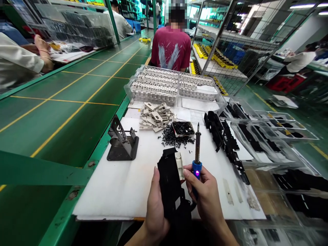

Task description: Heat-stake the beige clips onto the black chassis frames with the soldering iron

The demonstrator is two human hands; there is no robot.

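Note:
My left hand [156,205] is closed around a long black plastic part [169,184], thumb along its left edge. A cream plastic piece [179,165] sits against the upper right side of that part. In my right hand [205,191] is a soldering iron [197,150] with a blue handle and a lit indicator, its tip pointing up and away. My right fingertips also touch the cream piece. Beyond lie a heap of small black pieces [169,135], a box [184,129] filled with more of them, and a pile of cream pieces [156,116].
A metal iron stand [123,140] rests on the white board [123,191]. Black parts [225,136] line the right, beside clear trays [251,136]. Stacked trays of cream pieces [156,83] stand behind. A green conveyor [77,99] runs left. A person [170,46] sits ahead.

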